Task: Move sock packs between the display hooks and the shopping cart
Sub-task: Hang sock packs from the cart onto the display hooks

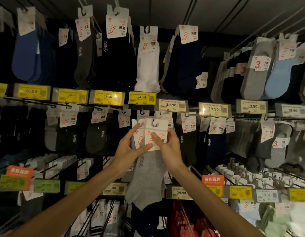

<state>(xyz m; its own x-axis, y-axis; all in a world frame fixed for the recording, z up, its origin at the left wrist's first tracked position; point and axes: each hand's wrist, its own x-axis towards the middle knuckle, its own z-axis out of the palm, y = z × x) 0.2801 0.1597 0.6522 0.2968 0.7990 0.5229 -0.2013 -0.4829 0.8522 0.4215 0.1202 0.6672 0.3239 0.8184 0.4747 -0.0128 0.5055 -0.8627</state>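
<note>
Two grey sock packs (146,175) with white card headers hang down in front of the middle row of display hooks. My left hand (129,147) holds the left header, fingers spread along its edge and thumb under the cards. My right hand (167,146) pinches the right header, thumb on its front. The header's hook slot sits at a black display hook (154,123). No shopping cart is in view.
Rows of hanging sock packs fill the wall: dark and white ones (147,65) above, grey and blue at right (261,71), red ones (187,221) below. Yellow and white price tags (141,97) line the rails. Long metal hooks (242,178) stick out lower right.
</note>
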